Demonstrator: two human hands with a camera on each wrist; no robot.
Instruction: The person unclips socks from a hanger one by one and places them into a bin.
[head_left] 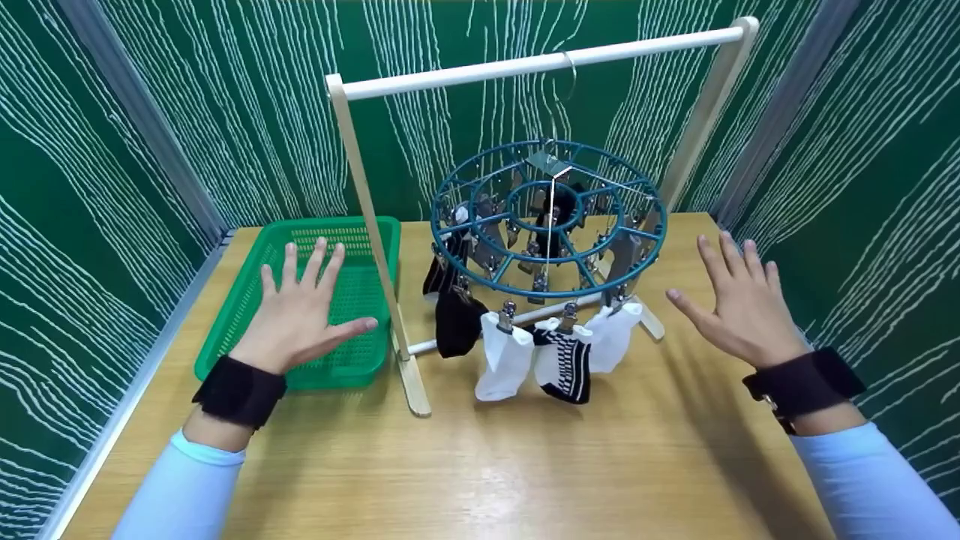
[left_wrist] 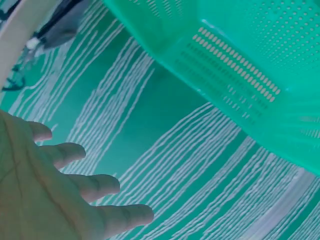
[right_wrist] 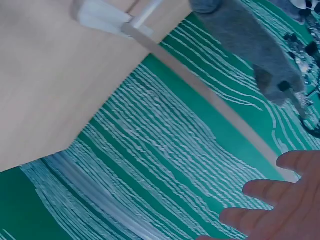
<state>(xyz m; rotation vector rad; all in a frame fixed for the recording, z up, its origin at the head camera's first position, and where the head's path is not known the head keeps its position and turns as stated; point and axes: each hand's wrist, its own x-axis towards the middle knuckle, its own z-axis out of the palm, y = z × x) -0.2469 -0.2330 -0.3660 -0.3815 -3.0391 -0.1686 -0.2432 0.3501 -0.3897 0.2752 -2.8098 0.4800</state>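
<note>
In the head view my left hand [head_left: 298, 311] is spread over the green basket [head_left: 375, 371], fingers straight and holding nothing. My right hand [head_left: 742, 304] is spread too, to the right of the rack. Between them a round blue clip hanger [head_left: 491, 281] hangs by its hook from the rack's rail [head_left: 480, 71]. Clipped along its near side are a white sock [head_left: 502, 360], a black-and-white patterned sock [head_left: 562, 364], another white sock [head_left: 615, 337] and a black sock [head_left: 457, 322]. Several darker socks hang farther back, partly hidden. A grey sock [right_wrist: 245, 40] shows in the right wrist view.
The wooden rack's left upright [head_left: 367, 202] rises beside the basket, its foot [head_left: 414, 386] on the wooden table [head_left: 480, 465]. The right upright [head_left: 701, 120] stands behind the hanger. Green walls with white wavy lines [head_left: 262, 112] close in the back and sides.
</note>
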